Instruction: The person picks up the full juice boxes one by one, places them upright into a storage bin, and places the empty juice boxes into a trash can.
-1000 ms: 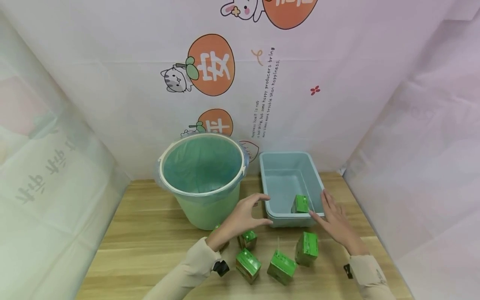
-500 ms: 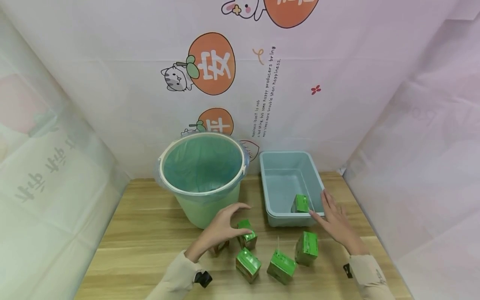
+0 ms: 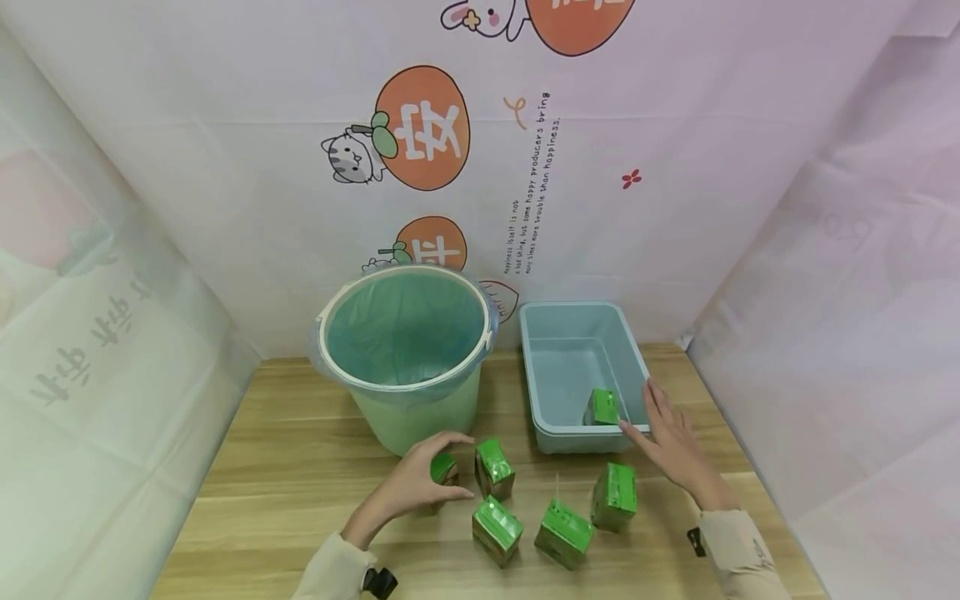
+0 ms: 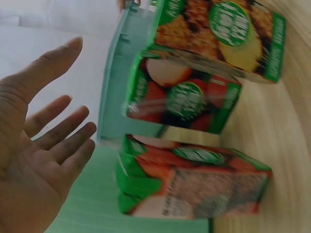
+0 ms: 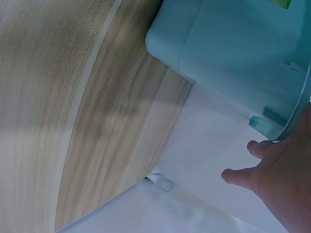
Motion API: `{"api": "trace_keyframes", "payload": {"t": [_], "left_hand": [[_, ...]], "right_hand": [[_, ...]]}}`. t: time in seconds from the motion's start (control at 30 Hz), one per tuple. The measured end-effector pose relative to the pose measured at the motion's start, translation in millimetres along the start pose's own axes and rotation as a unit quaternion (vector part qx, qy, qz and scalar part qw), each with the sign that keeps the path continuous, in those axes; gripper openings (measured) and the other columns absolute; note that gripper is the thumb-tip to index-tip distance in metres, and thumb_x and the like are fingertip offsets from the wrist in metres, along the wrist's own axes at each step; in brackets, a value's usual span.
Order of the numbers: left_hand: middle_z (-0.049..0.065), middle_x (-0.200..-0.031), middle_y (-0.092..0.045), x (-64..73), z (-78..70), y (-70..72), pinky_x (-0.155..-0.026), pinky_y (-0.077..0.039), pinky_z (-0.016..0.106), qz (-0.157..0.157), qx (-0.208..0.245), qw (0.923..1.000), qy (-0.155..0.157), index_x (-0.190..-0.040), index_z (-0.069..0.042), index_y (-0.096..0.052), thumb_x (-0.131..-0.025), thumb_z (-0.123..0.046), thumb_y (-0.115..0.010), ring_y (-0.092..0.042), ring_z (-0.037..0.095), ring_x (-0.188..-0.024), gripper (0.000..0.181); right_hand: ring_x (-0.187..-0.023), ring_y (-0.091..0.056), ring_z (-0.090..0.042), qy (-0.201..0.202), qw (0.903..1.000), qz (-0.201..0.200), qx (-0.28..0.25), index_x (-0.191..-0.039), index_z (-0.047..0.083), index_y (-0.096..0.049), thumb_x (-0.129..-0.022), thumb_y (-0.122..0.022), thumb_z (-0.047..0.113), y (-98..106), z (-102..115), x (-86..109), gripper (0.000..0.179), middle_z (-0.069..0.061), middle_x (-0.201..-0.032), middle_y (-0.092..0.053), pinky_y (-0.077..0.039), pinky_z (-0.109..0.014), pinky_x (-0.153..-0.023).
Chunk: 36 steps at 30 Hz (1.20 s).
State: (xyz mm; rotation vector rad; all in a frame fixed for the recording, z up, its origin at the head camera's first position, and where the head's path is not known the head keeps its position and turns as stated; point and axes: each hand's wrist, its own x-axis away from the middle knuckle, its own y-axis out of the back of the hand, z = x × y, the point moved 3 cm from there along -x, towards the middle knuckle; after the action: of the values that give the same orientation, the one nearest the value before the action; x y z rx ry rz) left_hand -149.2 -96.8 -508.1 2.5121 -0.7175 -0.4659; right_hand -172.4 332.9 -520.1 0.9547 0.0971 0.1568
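Note:
In the head view my left hand (image 3: 411,482) is spread, thumb apart from fingers, around a green-topped drink carton (image 3: 443,469) partly hidden behind it. The left wrist view has that palm (image 4: 36,179) bare, with a carton (image 4: 194,182) standing off the fingertips. Close by are a second carton (image 3: 494,469) and a third carton (image 3: 497,528). My right hand (image 3: 678,446) rests its extended fingers on the right front rim of a blue plastic bin (image 3: 573,350). Inside that bin, near the front, sits another carton (image 3: 602,407); the right wrist view has the hand (image 5: 286,174) at the rim.
A pale green bucket (image 3: 397,421) lined with a clear bag stands left of the bin. Two more cartons, one with a straw (image 3: 564,532) and one beside it (image 3: 615,497), stand in front of the bin on the wooden table (image 3: 247,475). White printed cloth (image 3: 592,217) hangs around.
My left hand has moved left and nearer, from beside the bin, past one carton, to the leftmost carton. The right hand has stayed on the bin's rim.

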Motion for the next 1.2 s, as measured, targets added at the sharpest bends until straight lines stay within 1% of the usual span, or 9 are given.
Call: {"api": "trace_keyframes", "payload": {"t": [0.13,0.33,0.43,0.57,0.73,0.93,1.0,1.1,1.2], "left_hand": [[0.005,-0.140,-0.066,7.7,10.3,-0.3,-0.109,-0.049,0.054,-0.014,-0.008,0.9999,0.002,-0.140,-0.015,-0.063,-0.084,-0.026,-0.093,-0.060,0.032,-0.131,0.065],[0.006,-0.136,-0.068,17.9,25.4,-0.9,-0.100,-0.056,0.043,-0.049,-0.028,0.9984,0.003,-0.137,-0.013,-0.065,-0.083,-0.022,-0.094,-0.066,0.030,-0.121,0.062],[0.011,-0.136,-0.068,21.1,31.0,-2.0,-0.100,-0.056,0.046,-0.066,-0.037,0.9971,-0.004,-0.136,-0.010,-0.065,-0.081,-0.016,-0.094,-0.065,0.034,-0.122,0.062],[0.015,-0.140,-0.066,24.3,36.6,-4.5,-0.104,-0.053,0.054,-0.082,-0.042,0.9957,0.002,-0.135,-0.009,-0.065,-0.080,-0.006,-0.093,-0.062,0.040,-0.129,0.062],[0.018,-0.145,-0.062,28.4,43.1,-7.8,-0.106,-0.051,0.057,-0.093,-0.047,0.9945,0.011,-0.135,-0.007,-0.065,-0.081,-0.004,-0.092,-0.058,0.044,-0.134,0.060],[0.020,-0.149,-0.059,31.9,46.3,-11.0,-0.105,-0.052,0.058,-0.100,-0.038,0.9942,0.017,-0.135,-0.007,-0.064,-0.080,-0.002,-0.092,-0.059,0.046,-0.131,0.062],[0.019,-0.151,-0.057,32.8,46.7,-12.7,-0.105,-0.051,0.058,-0.102,-0.035,0.9938,0.027,-0.136,-0.006,-0.064,-0.078,0.001,-0.091,-0.058,0.045,-0.132,0.064],[0.017,-0.154,-0.055,34.4,47.4,-16.4,-0.104,-0.052,0.058,-0.113,-0.040,0.9919,0.040,-0.137,-0.004,-0.062,-0.078,0.004,-0.090,-0.059,0.043,-0.132,0.066],[0.019,-0.152,-0.057,35.1,47.8,-20.2,-0.102,-0.053,0.059,-0.133,-0.051,0.9887,0.045,-0.139,0.000,-0.061,-0.079,0.008,-0.088,-0.061,0.043,-0.129,0.067]], "right_hand": [[-0.159,0.008,-0.048,0.001,1.0000,-0.001,0.003,-0.167,-0.003,0.004,-0.110,-0.052,0.049,-1,0,0.4,0.095,-0.022,-0.174,0.012,0.010,-0.075,-0.119],[-0.159,0.008,-0.047,0.003,1.0000,-0.004,0.003,-0.167,-0.003,0.003,-0.110,-0.052,0.049,-2,-1,0.8,0.095,-0.022,-0.175,0.012,0.008,-0.075,-0.119],[-0.159,0.008,-0.047,0.005,1.0000,-0.004,0.002,-0.167,-0.003,0.003,-0.110,-0.052,0.048,-2,-1,0.8,0.095,-0.022,-0.175,0.011,0.007,-0.075,-0.119],[-0.159,0.007,-0.047,0.005,1.0000,-0.005,0.004,-0.167,-0.003,0.002,-0.109,-0.053,0.049,-2,-1,0.5,0.095,-0.022,-0.175,0.010,0.007,-0.075,-0.120],[-0.159,0.007,-0.048,0.004,1.0000,-0.006,0.005,-0.167,-0.002,0.003,-0.110,-0.052,0.050,-3,-3,-0.3,0.095,-0.021,-0.175,0.011,0.007,-0.075,-0.119],[-0.159,0.008,-0.047,0.007,0.9999,-0.008,0.001,-0.167,-0.003,0.003,-0.110,-0.052,0.049,-3,-3,-0.1,0.095,-0.022,-0.175,0.011,0.008,-0.075,-0.119],[-0.159,0.008,-0.047,0.009,0.9999,-0.009,-0.002,-0.167,-0.003,0.003,-0.110,-0.052,0.048,-3,-3,0.5,0.095,-0.022,-0.175,0.011,0.009,-0.074,-0.120],[-0.159,0.007,-0.047,0.012,0.9999,-0.012,-0.003,-0.167,-0.003,0.003,-0.110,-0.053,0.048,-2,-2,0.9,0.095,-0.022,-0.175,0.011,0.009,-0.074,-0.120],[-0.159,0.006,-0.048,0.012,0.9998,-0.014,-0.003,-0.167,-0.003,0.002,-0.110,-0.053,0.048,-2,-2,1.1,0.094,-0.023,-0.175,0.010,0.009,-0.074,-0.120]]}}
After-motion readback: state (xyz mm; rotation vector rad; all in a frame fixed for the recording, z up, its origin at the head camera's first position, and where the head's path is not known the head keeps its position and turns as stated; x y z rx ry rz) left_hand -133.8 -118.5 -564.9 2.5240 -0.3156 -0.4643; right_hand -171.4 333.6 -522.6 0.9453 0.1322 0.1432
